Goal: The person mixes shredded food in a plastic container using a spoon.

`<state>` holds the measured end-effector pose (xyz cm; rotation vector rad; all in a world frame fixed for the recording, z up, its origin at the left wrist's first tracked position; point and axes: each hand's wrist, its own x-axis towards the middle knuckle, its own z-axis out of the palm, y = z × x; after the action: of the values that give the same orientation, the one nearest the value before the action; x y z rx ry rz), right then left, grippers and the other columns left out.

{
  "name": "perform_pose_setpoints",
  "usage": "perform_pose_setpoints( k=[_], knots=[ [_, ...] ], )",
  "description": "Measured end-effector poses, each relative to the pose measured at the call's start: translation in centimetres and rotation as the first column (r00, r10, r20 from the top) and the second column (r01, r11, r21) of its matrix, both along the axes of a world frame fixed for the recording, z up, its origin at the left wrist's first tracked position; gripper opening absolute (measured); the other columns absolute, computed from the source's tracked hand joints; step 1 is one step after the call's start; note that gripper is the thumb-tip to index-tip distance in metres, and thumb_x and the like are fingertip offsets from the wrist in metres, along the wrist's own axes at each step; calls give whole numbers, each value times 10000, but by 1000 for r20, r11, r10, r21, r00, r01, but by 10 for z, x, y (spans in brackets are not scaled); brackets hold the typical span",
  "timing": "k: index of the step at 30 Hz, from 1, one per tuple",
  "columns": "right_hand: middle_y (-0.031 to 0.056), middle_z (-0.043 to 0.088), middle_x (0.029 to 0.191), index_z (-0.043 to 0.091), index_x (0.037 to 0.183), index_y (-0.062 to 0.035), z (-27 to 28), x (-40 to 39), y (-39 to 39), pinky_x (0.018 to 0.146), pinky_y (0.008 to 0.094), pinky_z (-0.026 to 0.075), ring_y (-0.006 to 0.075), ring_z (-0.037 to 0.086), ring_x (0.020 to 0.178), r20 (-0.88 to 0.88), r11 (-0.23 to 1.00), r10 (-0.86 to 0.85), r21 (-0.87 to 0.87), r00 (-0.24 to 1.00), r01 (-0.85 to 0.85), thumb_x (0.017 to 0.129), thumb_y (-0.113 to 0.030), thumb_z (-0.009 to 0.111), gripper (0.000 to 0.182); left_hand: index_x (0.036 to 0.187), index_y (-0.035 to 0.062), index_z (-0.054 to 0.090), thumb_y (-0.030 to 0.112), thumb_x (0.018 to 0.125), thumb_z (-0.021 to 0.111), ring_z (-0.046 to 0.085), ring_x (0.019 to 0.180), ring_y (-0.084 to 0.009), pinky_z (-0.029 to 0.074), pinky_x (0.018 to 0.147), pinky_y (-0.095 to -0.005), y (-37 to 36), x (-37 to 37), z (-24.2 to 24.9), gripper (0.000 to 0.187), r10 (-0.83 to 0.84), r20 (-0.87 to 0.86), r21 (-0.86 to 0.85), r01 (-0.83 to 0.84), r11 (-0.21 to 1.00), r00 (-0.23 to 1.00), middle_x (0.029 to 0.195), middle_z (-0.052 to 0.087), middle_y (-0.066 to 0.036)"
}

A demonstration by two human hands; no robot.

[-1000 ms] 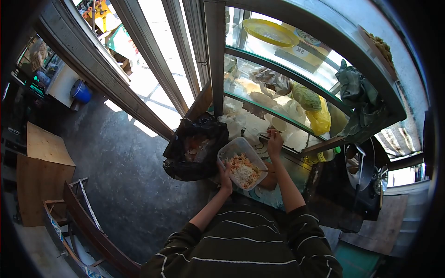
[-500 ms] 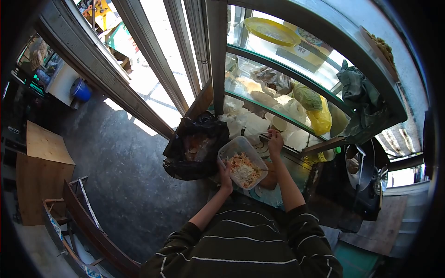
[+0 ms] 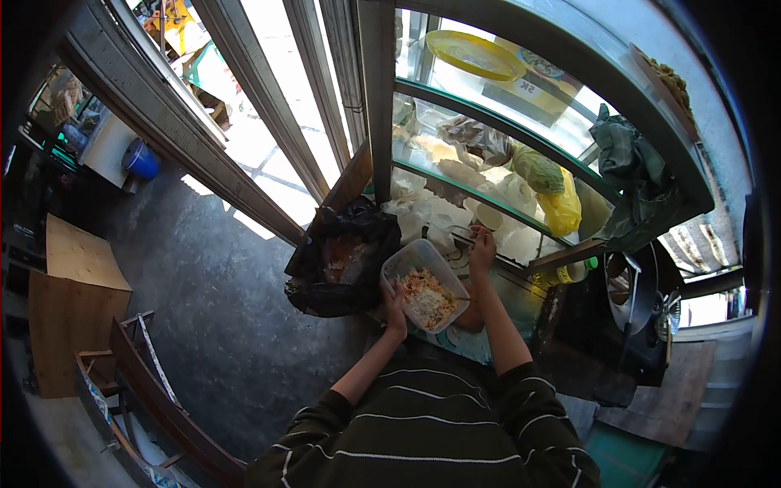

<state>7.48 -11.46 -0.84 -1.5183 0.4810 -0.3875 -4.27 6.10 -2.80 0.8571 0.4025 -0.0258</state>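
A clear plastic container (image 3: 425, 285) with a mix of pale shredded and orange food in it sits at the near edge of the worktop (image 3: 521, 302), tilted a little toward the person. The left hand (image 3: 394, 311) grips its near corner, fingers curled around the rim and thumb on the edge. The right hand (image 3: 482, 248) is raised just beyond the container's far corner, its fingers closed on a thin metal utensil (image 3: 460, 237) whose exact kind is too small to tell. Just left of the container lies an open black plastic bag (image 3: 342, 260) with scraps inside, touching the container's side. Behind both, white bags and wrappings (image 3: 427, 215) are heaped against the glass display case (image 3: 455, 106). On the case's shelves rest a green bundle (image 3: 537, 169), a yellow bag (image 3: 561, 207) and, higher up, a yellow plate (image 3: 473, 54). To the right of the worktop stands a dark wok (image 3: 630, 293). The person's striped sleeves (image 3: 423, 435) fill the lower frame.
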Motion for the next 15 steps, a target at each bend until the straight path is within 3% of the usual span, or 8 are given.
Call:
perform_pose_setpoints(
  k=[3, 8, 15],
  knots=[
    [2, 525, 689, 603, 848, -60, 1, 2, 2, 451, 219, 358, 74, 449, 535, 41, 999, -48, -12, 998, 49, 924, -278, 429, 289, 1334, 121, 218, 320, 897, 458, 361, 1181, -195, 296, 979, -331, 1, 1, 3, 537, 1, 7, 2, -1, 1000, 1000, 1259, 363, -74],
    [4, 506, 705, 591, 886, -54, 3, 3, -1, 433, 210, 342, 67, 422, 506, 8, 983, -49, 178, 999, 47, 931, -267, 414, 280, 1339, 119, 210, 324, 900, 454, 353, 1186, -195, 280, 985, -331, 1, 2, 10, 543, -9, 21, 43, 8, 999, 1000, 1264, 359, -75],
    [15, 511, 739, 562, 924, -66, -5, 2, -11, 425, 194, 313, 54, 368, 467, -14, 984, -29, 176, 999, 31, 947, -273, 365, 287, 1342, 115, 204, 310, 900, 454, 350, 1190, -198, 276, 988, -333, -1, 4, 18, 545, 8, 6, 32, -8, 999, 1000, 1275, 353, -76]
  ],
)
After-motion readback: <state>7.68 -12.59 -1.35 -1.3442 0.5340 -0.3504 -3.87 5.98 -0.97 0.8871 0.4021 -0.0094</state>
